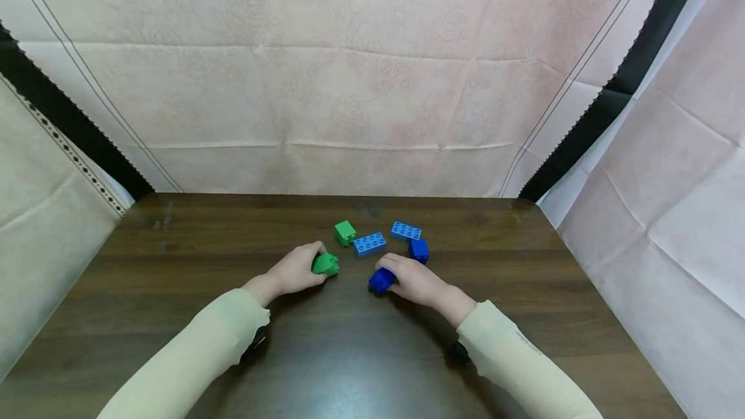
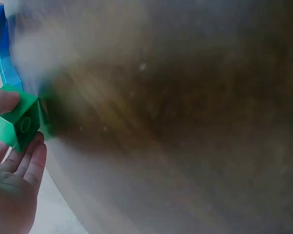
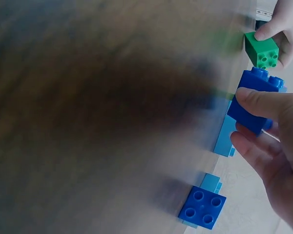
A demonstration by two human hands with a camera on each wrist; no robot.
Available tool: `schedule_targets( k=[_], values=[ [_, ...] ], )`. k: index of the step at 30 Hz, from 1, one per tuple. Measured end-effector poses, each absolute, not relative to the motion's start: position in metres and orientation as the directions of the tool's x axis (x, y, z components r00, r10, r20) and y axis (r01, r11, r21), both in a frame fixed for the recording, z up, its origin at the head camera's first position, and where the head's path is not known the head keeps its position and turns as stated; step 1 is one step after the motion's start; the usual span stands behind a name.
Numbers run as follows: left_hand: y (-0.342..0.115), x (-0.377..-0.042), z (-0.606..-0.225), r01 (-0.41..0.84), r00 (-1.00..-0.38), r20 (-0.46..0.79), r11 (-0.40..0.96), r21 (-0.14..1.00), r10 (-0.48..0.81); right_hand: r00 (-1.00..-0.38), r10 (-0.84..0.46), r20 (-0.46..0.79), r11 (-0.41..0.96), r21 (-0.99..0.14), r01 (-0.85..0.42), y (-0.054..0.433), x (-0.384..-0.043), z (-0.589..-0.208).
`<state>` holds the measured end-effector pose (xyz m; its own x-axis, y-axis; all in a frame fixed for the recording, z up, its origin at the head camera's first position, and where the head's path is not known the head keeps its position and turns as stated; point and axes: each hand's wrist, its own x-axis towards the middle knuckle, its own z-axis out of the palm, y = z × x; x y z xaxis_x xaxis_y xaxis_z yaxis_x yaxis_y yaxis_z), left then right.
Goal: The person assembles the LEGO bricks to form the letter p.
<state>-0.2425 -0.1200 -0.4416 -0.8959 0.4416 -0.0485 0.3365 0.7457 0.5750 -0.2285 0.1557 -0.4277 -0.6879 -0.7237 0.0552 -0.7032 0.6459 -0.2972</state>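
My left hand (image 1: 295,270) pinches a green toy block (image 1: 325,264) between thumb and fingers, left of the middle of the table. In the left wrist view that block (image 2: 17,117) shows a hollow underside toward the camera. A dark blue block (image 1: 381,280) is held by my right hand (image 1: 416,282) the same way, to the right of the green one. The right wrist view shows studs on this dark blue block (image 3: 251,109), with the thumb pressed on one side. The two held blocks are apart, their studs turned roughly toward each other.
Beyond the hands lie another green block (image 1: 345,233), two light blue bricks (image 1: 369,244) with studs up, and a second dark blue block (image 1: 418,250) near the right hand. The brown wooden table (image 1: 204,238) ends at a pale cloth (image 1: 349,102) behind it.
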Motion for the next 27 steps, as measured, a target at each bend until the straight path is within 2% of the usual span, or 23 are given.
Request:
schedule_targets(
  k=[9, 18, 27],
  values=[
    [-0.117, -0.228, -0.442, 0.325, -0.885, -0.049, 0.691, 0.646, 0.463, -0.747, -0.663, 0.047, 0.684, -0.367, -0.631, 0.169, -0.223, -0.429],
    [-0.110, -0.216, -0.445, 0.347, -0.861, -0.043, 0.648, 0.678, 0.507, -0.806, -0.589, 0.057, 0.677, -0.510, -0.531, 0.179, -0.221, -0.427],
    [-0.097, -0.205, -0.448, 0.329, -0.873, -0.046, 0.655, 0.680, 0.486, -0.824, -0.565, 0.041, 0.669, -0.563, -0.486, 0.184, -0.215, -0.426]
  ],
)
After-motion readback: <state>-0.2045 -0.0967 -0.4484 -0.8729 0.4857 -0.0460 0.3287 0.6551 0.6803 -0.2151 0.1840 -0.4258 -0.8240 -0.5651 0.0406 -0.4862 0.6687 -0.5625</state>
